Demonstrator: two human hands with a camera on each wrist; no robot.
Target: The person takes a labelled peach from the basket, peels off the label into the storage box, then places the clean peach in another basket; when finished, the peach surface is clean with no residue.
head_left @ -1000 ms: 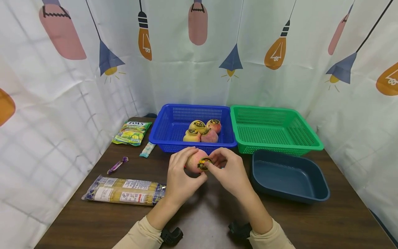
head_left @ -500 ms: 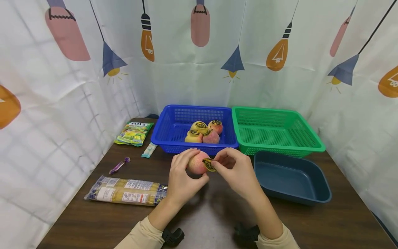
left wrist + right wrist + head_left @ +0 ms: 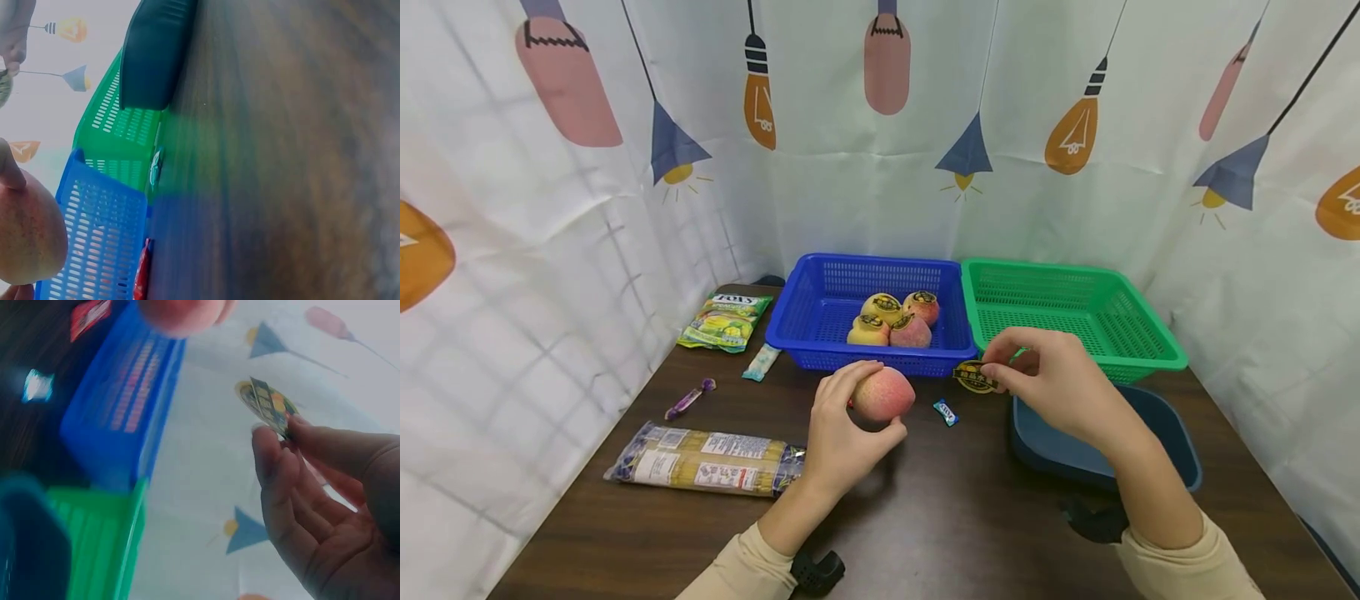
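A pink peach (image 3: pixel 883 394) is gripped by my left hand (image 3: pixel 842 425), thumb below and fingers over its left side; no sticker shows on it in the head view. Between thumb and fingertips my right hand (image 3: pixel 1060 379) pinches a black-and-gold sticker (image 3: pixel 974 377), held off the peach to its right, in front of the green basket (image 3: pixel 1075 362). The right wrist view shows the sticker (image 3: pixel 269 403) bent. Several peaches (image 3: pixel 910 331) with like stickers sit together in the blue basket (image 3: pixel 805 292).
A dark blue tray (image 3: pixel 1052 454) stands partly under my right forearm. A small blue-wrapped candy (image 3: pixel 947 412) lies between the hands. On the left are a spaghetti pack (image 3: pixel 707 460), a purple candy (image 3: pixel 690 398), a pale wrapped bar (image 3: pixel 762 362) and a green FOX'S bag (image 3: pixel 725 321).
My right hand has peeled the sticker off the peach and carried it right, toward the green basket and tray. My left hand keeps holding the peach in nearly the same place.
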